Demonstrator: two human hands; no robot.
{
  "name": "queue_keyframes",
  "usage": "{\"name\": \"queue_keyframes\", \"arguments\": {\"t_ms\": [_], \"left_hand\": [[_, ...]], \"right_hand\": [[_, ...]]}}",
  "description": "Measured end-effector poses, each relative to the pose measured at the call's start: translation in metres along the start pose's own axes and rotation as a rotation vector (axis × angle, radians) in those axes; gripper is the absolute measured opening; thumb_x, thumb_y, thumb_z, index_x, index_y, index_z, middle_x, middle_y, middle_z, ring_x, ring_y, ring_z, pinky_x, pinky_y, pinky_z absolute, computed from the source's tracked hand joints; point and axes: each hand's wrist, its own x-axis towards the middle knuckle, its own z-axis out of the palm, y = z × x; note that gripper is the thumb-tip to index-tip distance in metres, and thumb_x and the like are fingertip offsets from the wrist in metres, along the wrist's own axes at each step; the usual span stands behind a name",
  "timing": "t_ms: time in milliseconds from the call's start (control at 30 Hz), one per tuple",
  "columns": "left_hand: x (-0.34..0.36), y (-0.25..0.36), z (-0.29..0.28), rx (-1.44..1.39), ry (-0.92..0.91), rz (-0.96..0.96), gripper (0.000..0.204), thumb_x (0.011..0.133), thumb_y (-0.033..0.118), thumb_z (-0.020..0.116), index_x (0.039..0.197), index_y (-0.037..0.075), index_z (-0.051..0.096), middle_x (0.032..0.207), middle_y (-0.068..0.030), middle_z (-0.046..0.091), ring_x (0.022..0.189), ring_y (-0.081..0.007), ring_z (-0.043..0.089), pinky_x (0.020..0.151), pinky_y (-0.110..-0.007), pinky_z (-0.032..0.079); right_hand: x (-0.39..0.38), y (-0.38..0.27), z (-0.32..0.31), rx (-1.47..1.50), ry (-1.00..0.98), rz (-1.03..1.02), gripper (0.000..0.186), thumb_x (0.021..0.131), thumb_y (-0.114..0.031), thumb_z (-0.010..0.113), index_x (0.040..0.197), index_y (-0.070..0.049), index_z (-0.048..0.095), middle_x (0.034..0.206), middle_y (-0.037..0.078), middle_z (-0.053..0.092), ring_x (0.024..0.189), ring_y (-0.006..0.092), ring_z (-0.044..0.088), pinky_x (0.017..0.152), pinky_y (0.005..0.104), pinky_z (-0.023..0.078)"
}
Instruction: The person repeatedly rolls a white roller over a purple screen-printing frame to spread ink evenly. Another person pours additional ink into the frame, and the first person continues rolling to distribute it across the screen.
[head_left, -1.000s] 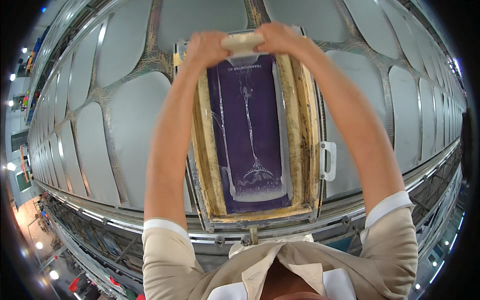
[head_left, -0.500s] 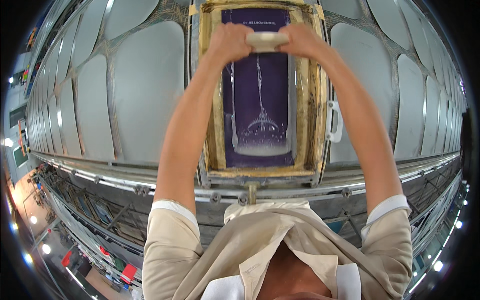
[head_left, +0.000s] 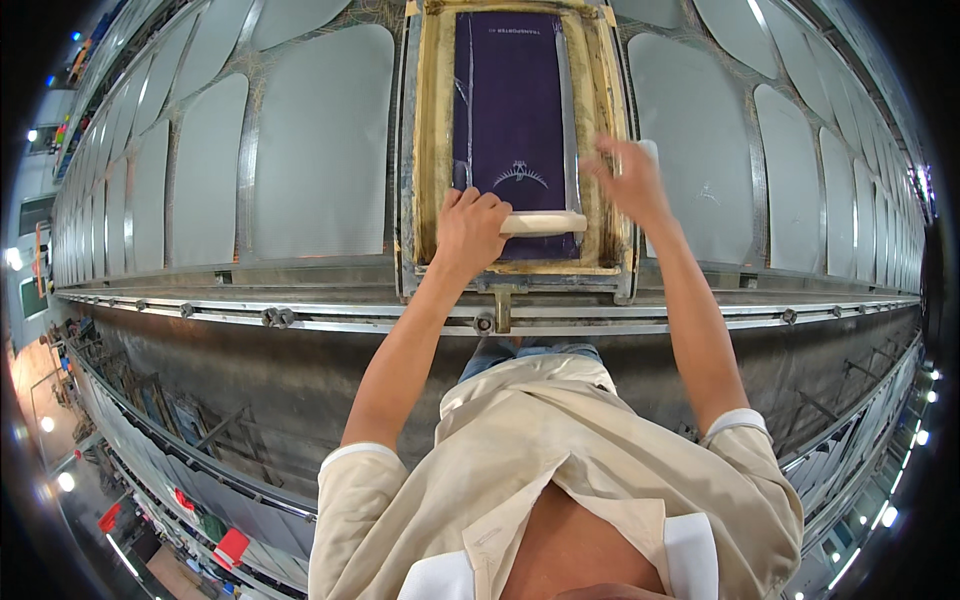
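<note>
My left hand [head_left: 472, 225] grips the left end of a pale wooden squeegee [head_left: 540, 222] lying crosswise near the front of a screen frame [head_left: 420, 120]. The frame has stained yellowish borders and a dark purple screen [head_left: 505, 100] with small white lettering and a pale fan-like motif. My right hand [head_left: 628, 180] is raised over the frame's right border, fingers apart and slightly blurred, off the squeegee. A white handle [head_left: 648, 150] on the frame's right side is partly hidden behind it.
Long rows of grey rounded flat panels [head_left: 320, 140] extend left and right on the printing table. A metal rail [head_left: 380, 310] runs along its front edge, with my body just in front. Lamps and racks show at the curved rims.
Both hands have come toward me along the screen with the squeegee, which is now near the front end. My right hand has let go of it and moved to the right.
</note>
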Motion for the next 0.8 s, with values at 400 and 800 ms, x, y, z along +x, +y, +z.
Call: {"name": "queue_keyframes", "arguments": {"t_ms": [400, 800], "left_hand": [[-0.017, -0.003, -0.023, -0.038, -0.053, -0.042, 0.029, 0.065, 0.008, 0.078, 0.094, 0.014, 0.074, 0.097, 0.0, 0.069, 0.099, -0.0219, 0.064, 0.097, -0.038, 0.043], [-0.104, -0.208, -0.143, -0.015, 0.074, -0.066, 0.025, 0.066, 0.006, 0.078, 0.09, 0.016, 0.076, 0.093, 0.0007, 0.074, 0.09, -0.0234, 0.068, 0.084, -0.04, 0.048]], "right_hand": [[0.035, 0.121, 0.001, 0.204, 0.415, 0.429, 0.026, 0.1, -0.033, 0.067, 0.1, -0.008, 0.071, 0.066, -0.003, 0.051, 0.055, 0.005, 0.041, 0.05, 0.0285, 0.03], [0.091, -0.113, 0.155, 0.405, 0.421, 0.389, 0.027, 0.097, -0.032, 0.067, 0.099, -0.005, 0.07, 0.088, 0.013, 0.069, 0.077, 0.0267, 0.064, 0.073, 0.0388, 0.05]]}}
